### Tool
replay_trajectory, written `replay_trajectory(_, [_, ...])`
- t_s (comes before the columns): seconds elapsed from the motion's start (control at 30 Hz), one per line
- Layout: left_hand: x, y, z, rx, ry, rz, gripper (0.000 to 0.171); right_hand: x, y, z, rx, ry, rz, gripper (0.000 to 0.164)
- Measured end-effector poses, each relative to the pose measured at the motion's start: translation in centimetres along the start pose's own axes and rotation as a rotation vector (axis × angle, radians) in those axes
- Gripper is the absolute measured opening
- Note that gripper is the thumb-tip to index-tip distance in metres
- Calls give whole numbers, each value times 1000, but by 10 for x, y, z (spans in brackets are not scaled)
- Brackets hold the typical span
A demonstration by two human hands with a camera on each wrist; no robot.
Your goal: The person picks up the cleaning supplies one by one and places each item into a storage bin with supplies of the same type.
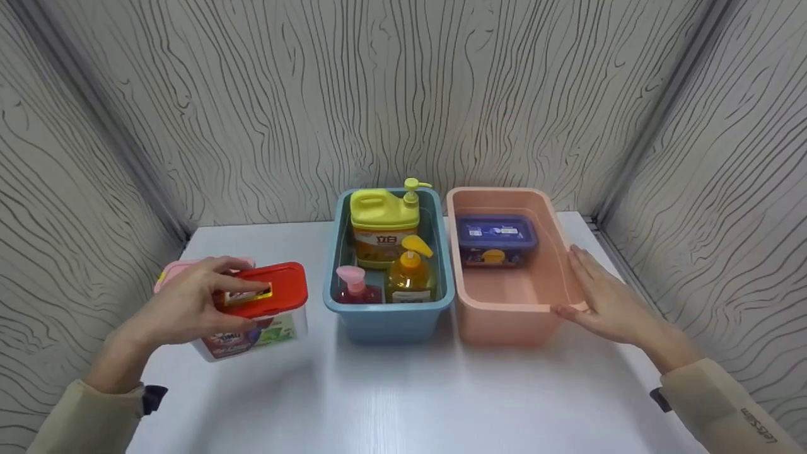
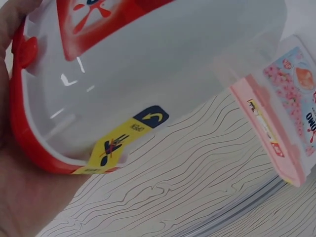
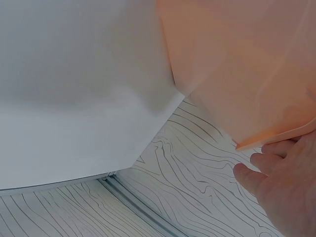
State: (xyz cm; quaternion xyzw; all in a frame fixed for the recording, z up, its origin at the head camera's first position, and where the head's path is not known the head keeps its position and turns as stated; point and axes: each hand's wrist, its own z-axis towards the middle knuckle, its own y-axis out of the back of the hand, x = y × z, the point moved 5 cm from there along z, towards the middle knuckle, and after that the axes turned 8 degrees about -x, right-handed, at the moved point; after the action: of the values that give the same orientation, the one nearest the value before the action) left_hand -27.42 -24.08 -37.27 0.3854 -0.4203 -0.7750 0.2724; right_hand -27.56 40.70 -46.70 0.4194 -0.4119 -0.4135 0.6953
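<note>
My left hand (image 1: pixel 195 302) grips a white laundry-detergent tub (image 1: pixel 277 331) with a red lid from above, fingers across the lid. In the left wrist view the tub (image 2: pixel 148 64) is tilted, with a yellow tape tab at its lid. A pink-lidded OMO tub (image 2: pixel 291 98) stands beyond it, partly hidden by the hand in the head view. On the right, my right hand (image 1: pixel 608 306) lies against the peach bin (image 1: pixel 504 328), fingers straight along its right rim and thumb at the front corner. Inside that bin sits a dark blue lidded tub (image 1: pixel 498 232).
A blue bin (image 1: pixel 391 325) stands just left of the peach one. It holds a yellow-green detergent jug (image 1: pixel 384 227), an amber pump bottle (image 1: pixel 411 280) and a pink-topped pump bottle (image 1: pixel 353 277). Wood-grain panels (image 1: pixel 403 94) enclose the white table (image 1: pixel 403 397) at back and sides.
</note>
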Motion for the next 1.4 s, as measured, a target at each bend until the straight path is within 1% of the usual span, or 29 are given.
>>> replay_trajectory(0.13, [-1,11,7,10,23,27,50,2,0,1,-5,6,-4,113])
replay_trajectory(0.27, [-5,22,14,28,31,30,51,1,-1,1,14,-8,-12,113])
replay_trajectory(0.5, [-18,39,29,29,-20,-22,53,-1,-2,-1,39,-41,-7,114])
replay_trajectory(0.67, [-25,51,41,23,-25,-71,53,-1,-2,-1,32,-36,-9,113])
replay_trajectory(0.77, [-28,56,49,25,-29,-92,52,0,-1,-1,18,-24,-6,113])
replay_trajectory(0.93, [-33,58,64,18,-28,-100,51,0,-1,-1,-9,-1,-2,111])
replay_trajectory(1.03, [-37,58,73,9,-32,-100,52,1,-1,-1,-9,0,-3,112])
replay_trajectory(1.2, [-44,53,90,25,-27,-127,53,1,-1,-1,6,-8,2,112])
replay_trajectory(1.4, [-55,46,113,45,-48,-159,53,1,-1,-1,3,-9,0,113])
